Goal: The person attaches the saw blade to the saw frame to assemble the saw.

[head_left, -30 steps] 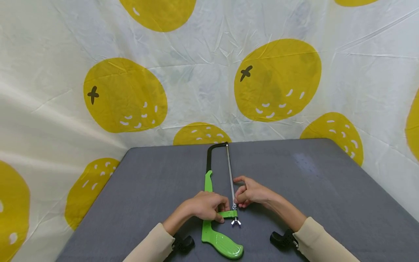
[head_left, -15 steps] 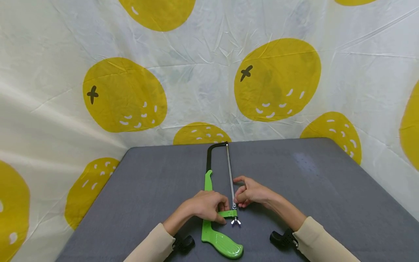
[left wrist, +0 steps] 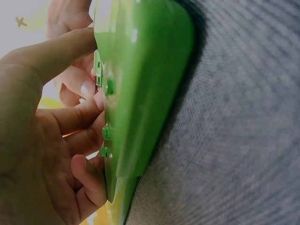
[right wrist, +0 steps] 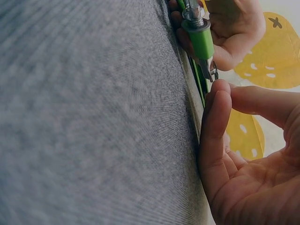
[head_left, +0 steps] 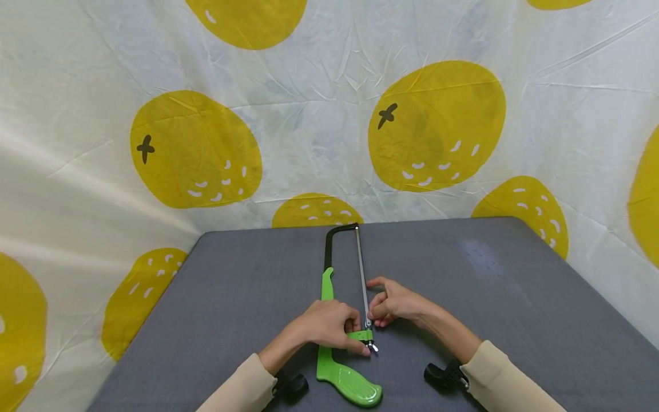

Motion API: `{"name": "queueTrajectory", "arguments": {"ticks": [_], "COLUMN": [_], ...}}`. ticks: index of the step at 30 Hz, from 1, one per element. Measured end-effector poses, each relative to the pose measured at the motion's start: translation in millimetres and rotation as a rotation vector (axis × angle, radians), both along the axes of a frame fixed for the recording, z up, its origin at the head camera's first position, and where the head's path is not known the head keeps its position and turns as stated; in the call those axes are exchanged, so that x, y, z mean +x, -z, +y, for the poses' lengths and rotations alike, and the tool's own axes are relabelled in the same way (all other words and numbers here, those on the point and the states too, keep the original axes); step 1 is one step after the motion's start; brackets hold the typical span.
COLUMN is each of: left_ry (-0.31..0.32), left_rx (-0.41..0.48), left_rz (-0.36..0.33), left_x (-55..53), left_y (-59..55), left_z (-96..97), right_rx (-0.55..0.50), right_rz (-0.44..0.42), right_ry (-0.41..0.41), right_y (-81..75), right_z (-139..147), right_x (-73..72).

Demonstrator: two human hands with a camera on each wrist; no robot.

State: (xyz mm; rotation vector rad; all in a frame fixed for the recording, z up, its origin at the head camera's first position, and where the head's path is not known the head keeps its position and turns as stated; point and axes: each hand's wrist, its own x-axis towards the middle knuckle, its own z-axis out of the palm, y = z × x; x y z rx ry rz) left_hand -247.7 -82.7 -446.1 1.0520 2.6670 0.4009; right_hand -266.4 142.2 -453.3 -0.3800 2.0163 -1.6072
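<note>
A hacksaw lies flat on the grey table, with a green handle point(head_left: 355, 386), a black front frame point(head_left: 328, 249) and a thin metal blade point(head_left: 361, 263). My left hand point(head_left: 329, 323) grips the green cross arm at the blade's near end, fingers curled over it. Its thumb reaches to the wing nut point(head_left: 374, 347) and covers part of it. On the blade's other side, my right hand point(head_left: 396, 303) pinches the blade near its lower end between thumb and finger. In the right wrist view, the green sleeve point(right wrist: 202, 43) and metal blade holder point(right wrist: 206, 68) sit just beyond those fingertips.
The grey cloth-covered table point(head_left: 247, 274) spreads to both sides. Behind it hangs a pale sheet point(head_left: 319, 149) printed with yellow fruit. Black devices are strapped at both wrists, the left one point(head_left: 293, 387) and the right one point(head_left: 437, 375), low over the table.
My left thumb has slid right, from beside the green arm to the wing nut, whose left wing is now out of sight. The right hand and the hacksaw's frame stay where they were.
</note>
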Motion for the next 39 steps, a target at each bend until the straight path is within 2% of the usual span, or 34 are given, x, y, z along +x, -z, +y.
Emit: {"name": "queueTrajectory", "arguments": {"ticks": [23,30,33,39], "left_ry": [0.005,0.023,0.029,0.033], "left_rx": [-0.025,-0.039,-0.041,-0.029], "left_rz": [-0.008,-0.006,-0.029,-0.136], "left_x": [-1.4,-3.4,-3.6,-4.3], "left_y": [0.4,-2.4,-5.1,-7.8], "left_z": [0.1,-1.3,-2.5,-4.4], "right_rx": [-0.008,-0.007,0.004,0.064], "right_rz": [0.017,0.024,0.034,0.026], "right_ry": [-0.004,-0.005,-0.007,0.012], "right_y": [3.2,2.2,0.6,-5.8], "right_z": [1.4,0.8,0.6,1.9], "right_x": [-0.3,-1.0,-0.3,8.3]}}
